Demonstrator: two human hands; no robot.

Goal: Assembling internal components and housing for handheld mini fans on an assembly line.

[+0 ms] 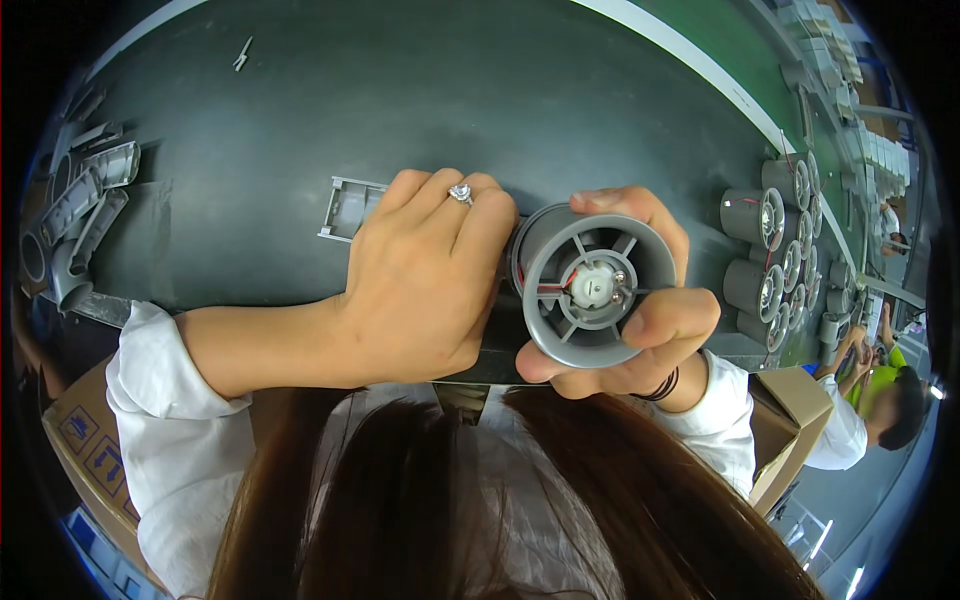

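My right hand [655, 345] grips a grey cylindrical fan housing [655, 262], its round open end tilted up toward me. Spokes inside it carry a pale round motor [594, 285] with a red wire. My left hand [425, 265] is closed, knuckles up, its finger side right against the housing's left wall. Its fingertips are curled out of sight, so whatever they pinch is hidden. Just beyond the left hand, a shallow grey rectangular plastic cover [345, 212] lies on the dark tabletop [300, 110], partly covered by the hand.
Several grey curved plastic shells [85, 205] are heaped at the far left. Similar fan housings [750, 218] stand stacked at the right. A small light-coloured piece [242, 55] lies at the back left. Cardboard boxes [85, 440] flank me; a co-worker [860, 410] is at the far right.
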